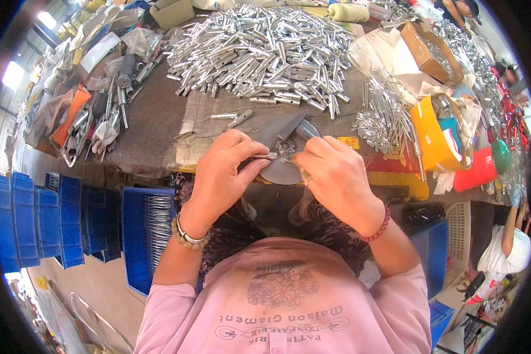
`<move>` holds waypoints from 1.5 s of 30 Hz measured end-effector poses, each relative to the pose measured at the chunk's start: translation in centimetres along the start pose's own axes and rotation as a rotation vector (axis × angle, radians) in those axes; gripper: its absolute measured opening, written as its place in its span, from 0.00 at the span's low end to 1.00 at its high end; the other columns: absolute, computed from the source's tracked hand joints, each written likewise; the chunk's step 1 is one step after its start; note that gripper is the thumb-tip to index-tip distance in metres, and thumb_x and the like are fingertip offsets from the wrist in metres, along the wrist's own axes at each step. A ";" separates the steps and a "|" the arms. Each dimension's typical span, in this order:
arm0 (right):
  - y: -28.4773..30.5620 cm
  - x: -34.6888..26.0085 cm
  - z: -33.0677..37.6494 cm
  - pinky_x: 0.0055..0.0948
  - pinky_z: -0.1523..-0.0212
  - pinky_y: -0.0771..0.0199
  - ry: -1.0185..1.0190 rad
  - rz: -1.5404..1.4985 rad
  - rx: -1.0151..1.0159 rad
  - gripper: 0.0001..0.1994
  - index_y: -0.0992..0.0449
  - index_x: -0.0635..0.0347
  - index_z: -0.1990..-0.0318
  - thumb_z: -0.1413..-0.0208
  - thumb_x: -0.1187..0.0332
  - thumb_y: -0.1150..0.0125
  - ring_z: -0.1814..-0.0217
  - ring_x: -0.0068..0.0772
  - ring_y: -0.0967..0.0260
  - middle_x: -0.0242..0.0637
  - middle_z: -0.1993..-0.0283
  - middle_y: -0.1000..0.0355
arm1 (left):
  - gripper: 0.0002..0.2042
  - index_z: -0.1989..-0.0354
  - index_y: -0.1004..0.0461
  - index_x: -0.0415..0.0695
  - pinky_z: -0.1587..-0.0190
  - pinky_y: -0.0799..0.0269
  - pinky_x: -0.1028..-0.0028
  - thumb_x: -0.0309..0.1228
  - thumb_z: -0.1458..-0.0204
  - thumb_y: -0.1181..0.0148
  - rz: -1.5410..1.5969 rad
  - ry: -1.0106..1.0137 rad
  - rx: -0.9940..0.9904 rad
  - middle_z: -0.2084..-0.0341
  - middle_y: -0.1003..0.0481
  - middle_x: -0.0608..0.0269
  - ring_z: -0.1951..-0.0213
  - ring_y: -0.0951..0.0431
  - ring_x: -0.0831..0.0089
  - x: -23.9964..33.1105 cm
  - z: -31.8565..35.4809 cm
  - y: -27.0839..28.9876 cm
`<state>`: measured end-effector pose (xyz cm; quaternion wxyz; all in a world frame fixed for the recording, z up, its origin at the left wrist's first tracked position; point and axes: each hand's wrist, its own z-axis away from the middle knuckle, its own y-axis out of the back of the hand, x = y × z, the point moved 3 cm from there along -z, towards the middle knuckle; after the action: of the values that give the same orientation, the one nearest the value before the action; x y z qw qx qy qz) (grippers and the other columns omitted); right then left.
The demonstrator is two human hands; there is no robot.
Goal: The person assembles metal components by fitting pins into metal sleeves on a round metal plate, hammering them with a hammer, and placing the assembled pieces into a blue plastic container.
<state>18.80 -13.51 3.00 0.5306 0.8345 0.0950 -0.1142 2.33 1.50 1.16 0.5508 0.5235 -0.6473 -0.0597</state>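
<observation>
In my left hand (pixel 227 171), thumb and forefinger pinch a slim silver metal part (pixel 270 156) whose tip points right. My right hand (pixel 333 171) is closed on a small thin metal piece (pixel 286 160), most of it hidden by the fingers. The two tips are close together, over a round grey metal plate (pixel 280 173) at the table's edge. A dark wedge-shaped fixture (pixel 292 127) stands on that plate, just beyond my fingers. Two or so short silver tubes (pixel 240 118) lie on the worn tabletop past my left hand.
A large heap of silver tubes (pixel 265 53) covers the far table. Thin metal rods (pixel 383 112) lie right, beside a yellow container (pixel 436 133) and a red one (pixel 475 170). Blue crates (pixel 137 236) stand left, one holding rods. Other people work at far right.
</observation>
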 end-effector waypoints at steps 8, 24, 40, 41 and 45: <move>0.0 -0.2 -0.4 0.41 0.51 0.22 0.098 0.052 0.013 0.02 0.19 0.57 0.65 0.46 0.73 0.35 0.54 0.41 0.24 0.36 0.61 0.27 | 0.08 0.60 0.14 0.43 0.58 0.23 0.63 0.26 0.48 0.23 0.023 -0.052 0.031 0.66 0.21 0.60 0.61 0.19 0.57 -0.6 0.4 -0.4; -1.0 -0.6 -0.8 0.36 0.53 0.24 0.282 0.089 -0.025 0.02 0.20 0.53 0.67 0.47 0.70 0.37 0.54 0.37 0.27 0.33 0.61 0.28 | 0.08 0.60 0.14 0.39 0.58 0.28 0.72 0.18 0.48 0.25 0.237 0.069 -0.048 0.65 0.25 0.63 0.61 0.24 0.69 -1.1 1.1 -0.8; 3.7 9.9 2.6 0.44 0.51 0.19 -0.274 0.144 0.088 0.06 0.15 0.55 0.64 0.47 0.77 0.33 0.52 0.46 0.21 0.37 0.59 0.23 | 0.08 0.60 0.15 0.39 0.56 0.28 0.71 0.17 0.48 0.26 0.210 0.083 -0.010 0.65 0.26 0.62 0.59 0.23 0.68 -0.5 1.3 -0.8; 3.4 9.7 2.5 0.44 0.50 0.19 -0.237 0.179 0.059 0.07 0.15 0.56 0.63 0.47 0.78 0.33 0.51 0.46 0.21 0.37 0.59 0.24 | 0.08 0.60 0.15 0.39 0.56 0.28 0.71 0.17 0.48 0.26 0.209 0.083 -0.009 0.65 0.26 0.62 0.59 0.23 0.68 -0.5 1.3 -0.8; 2.8 8.9 1.5 0.46 0.48 0.20 -0.165 0.266 -0.003 0.09 0.17 0.58 0.58 0.46 0.78 0.33 0.49 0.48 0.23 0.38 0.58 0.26 | 0.08 0.60 0.15 0.39 0.56 0.29 0.71 0.17 0.47 0.26 0.180 0.068 0.003 0.65 0.25 0.62 0.59 0.23 0.67 -0.7 1.5 -0.6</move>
<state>27.98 -15.73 2.21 0.5481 0.8269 -0.0600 -0.1108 1.47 1.00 -0.29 0.5749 0.4656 -0.6728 0.0088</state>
